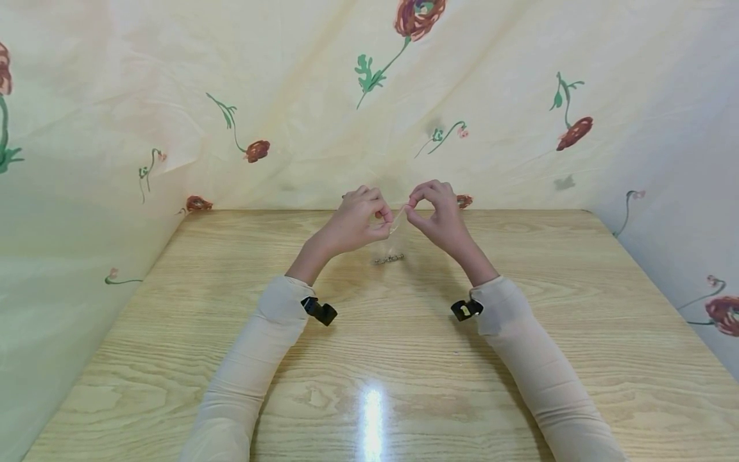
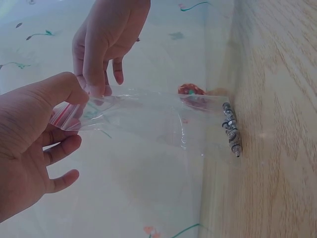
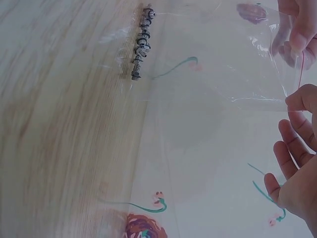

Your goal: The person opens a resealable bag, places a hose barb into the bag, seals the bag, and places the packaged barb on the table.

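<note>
A clear zip bag (image 2: 143,116) with a red line along its top hangs upright between my hands. Small metal fittings with dark rings (image 1: 389,259) lie in a row along the bottom of the bag, low over the table. My left hand (image 1: 360,218) pinches one side of the bag's top edge between thumb and forefinger. At the other top corner, my right hand (image 1: 435,215) pinches the edge the same way, its other fingers loosely bent in the right wrist view. The red strip (image 3: 301,69) runs between the two grips.
A wood-grain table (image 1: 392,359) spreads under both arms. Behind it hangs a pale cloth (image 1: 323,83) printed with red flowers, which also covers the sides. Black wrist straps (image 1: 319,310) sit over the cream sleeves (image 1: 242,378).
</note>
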Demonstrator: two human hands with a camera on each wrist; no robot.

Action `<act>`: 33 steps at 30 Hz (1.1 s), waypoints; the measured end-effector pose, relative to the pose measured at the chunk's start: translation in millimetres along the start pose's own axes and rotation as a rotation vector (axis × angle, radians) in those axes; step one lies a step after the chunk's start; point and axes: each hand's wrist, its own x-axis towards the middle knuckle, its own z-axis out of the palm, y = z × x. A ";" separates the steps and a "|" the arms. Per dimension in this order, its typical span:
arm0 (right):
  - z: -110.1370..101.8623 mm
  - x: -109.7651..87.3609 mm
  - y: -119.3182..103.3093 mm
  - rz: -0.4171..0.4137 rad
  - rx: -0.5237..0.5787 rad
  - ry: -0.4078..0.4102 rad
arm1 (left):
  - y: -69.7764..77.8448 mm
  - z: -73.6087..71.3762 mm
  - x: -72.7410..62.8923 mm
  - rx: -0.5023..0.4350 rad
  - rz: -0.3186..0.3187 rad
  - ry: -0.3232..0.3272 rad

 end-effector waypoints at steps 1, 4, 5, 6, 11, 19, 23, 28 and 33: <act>-0.2 0.1 0.1 0.005 -0.002 0.002 | 0.0 0.2 0.1 0.002 0.001 0.001; -1.1 0.2 0.5 0.017 -0.004 0.003 | 0.1 0.5 0.4 0.007 0.003 0.003; -1.4 0.3 0.7 0.021 -0.005 0.003 | 0.1 0.5 0.6 0.008 0.004 0.003; -1.6 0.2 1.0 0.025 -0.008 0.004 | 0.2 0.6 0.7 0.011 0.004 0.003; -2.9 0.4 2.9 0.027 -0.013 0.000 | -0.3 1.3 1.5 0.007 -0.001 -0.005; -4.8 1.0 4.7 0.043 0.000 -0.005 | -1.5 2.6 2.7 -0.011 -0.011 -0.020; -5.6 1.2 5.5 0.046 0.008 -0.003 | -1.8 2.9 2.8 -0.019 -0.014 -0.023; -5.5 1.5 7.7 0.047 -0.007 0.001 | -0.7 1.9 2.5 -0.024 -0.011 -0.020; -5.3 2.2 9.6 0.048 -0.026 0.014 | 0.0 1.4 2.2 -0.023 -0.014 -0.019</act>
